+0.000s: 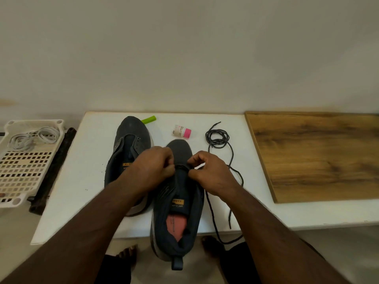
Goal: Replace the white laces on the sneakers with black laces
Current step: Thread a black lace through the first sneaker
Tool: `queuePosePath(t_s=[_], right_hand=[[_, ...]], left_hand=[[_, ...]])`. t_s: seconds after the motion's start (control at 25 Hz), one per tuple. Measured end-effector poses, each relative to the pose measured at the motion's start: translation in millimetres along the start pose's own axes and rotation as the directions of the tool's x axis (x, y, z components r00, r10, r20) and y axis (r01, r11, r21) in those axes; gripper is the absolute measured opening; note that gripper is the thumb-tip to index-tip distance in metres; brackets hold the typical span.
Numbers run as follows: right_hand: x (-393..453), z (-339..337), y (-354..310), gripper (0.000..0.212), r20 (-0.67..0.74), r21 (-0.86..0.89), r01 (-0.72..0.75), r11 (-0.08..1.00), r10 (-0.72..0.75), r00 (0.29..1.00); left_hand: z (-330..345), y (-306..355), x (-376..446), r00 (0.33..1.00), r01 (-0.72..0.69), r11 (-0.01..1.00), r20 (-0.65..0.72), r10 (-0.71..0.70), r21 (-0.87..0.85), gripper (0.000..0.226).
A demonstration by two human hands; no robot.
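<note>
Two dark grey sneakers lie side by side on the white bench [82,181], toes pointing away: the left sneaker [125,152] sits unlaced with its tongue open, and the right sneaker [178,212] sits nearer, its heel overhanging the front edge and its reddish insole showing. A black lace [235,177] runs from the right sneaker's lowest eyelets down over the bench edge, while a second black lace [217,138] lies coiled just right of its toe. The white laces [32,138] rest bundled in a white perforated tray [24,173] well left of the bench.
</note>
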State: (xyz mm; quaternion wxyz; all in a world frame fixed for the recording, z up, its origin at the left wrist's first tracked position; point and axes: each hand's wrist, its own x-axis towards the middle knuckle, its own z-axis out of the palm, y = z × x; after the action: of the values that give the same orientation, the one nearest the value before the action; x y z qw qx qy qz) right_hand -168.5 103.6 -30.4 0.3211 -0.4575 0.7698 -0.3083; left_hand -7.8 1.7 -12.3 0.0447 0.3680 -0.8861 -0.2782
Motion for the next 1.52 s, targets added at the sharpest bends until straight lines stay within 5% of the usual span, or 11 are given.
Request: queuePosePath(t_s=[0.12, 0.28, 0.48, 0.68, 0.92, 1.12, 1.52], right_hand=[[-2.4, 2.7, -5.5, 0.041, 0.049, -0.019, 0.161, 0.987, -0.16, 0.986], [0.5, 11.2, -6.7, 0.018, -0.083, -0.042, 0.21, 0.977, -0.213, 0.974], [3.7, 14.0, -7.4, 0.014, -0.243, 0.307, 0.175, 0.935, -0.101, 0.965], [2.9, 7.2, -17.2, 0.013, -0.392, 0.431, 0.332, 0.839, -0.157, 0.906], [-1.3, 15.7, -11.6, 0.018, -0.046, -0.083, 0.153, 0.985, -0.158, 0.986], [-0.1, 30.6, -10.8, 0.015, -0.038, -0.286, 0.137, 0.948, -0.154, 0.987], [0.1, 37.0, -14.6, 0.018, -0.002, -0.391, 0.085, 0.916, -0.093, 0.996]], left_hand=[[-11.2, 4.9, -6.2, 0.999, 0.03, 0.992, -0.031, -0.035, -0.126, 0.01], [-10.3, 9.5, -9.2, 0.994, 0.107, 0.982, -0.009, -0.109, -0.154, 0.009], [-3.3, 15.3, -13.4, 0.959, 0.246, 0.964, 0.119, -0.257, 0.1, 0.044], [5.7, 17.6, -7.9, 0.958, 0.253, 0.958, 0.099, -0.267, 0.135, 0.028], [0.8, 12.4, -8.3, 0.96, 0.268, 0.963, 0.068, -0.27, 0.042, 0.022], [-1.1, 12.4, -9.1, 0.962, 0.262, 0.965, 0.089, -0.258, -0.034, 0.021], [0.2, 10.4, -8.1, 0.965, 0.248, 0.966, 0.109, -0.24, -0.067, 0.021]])
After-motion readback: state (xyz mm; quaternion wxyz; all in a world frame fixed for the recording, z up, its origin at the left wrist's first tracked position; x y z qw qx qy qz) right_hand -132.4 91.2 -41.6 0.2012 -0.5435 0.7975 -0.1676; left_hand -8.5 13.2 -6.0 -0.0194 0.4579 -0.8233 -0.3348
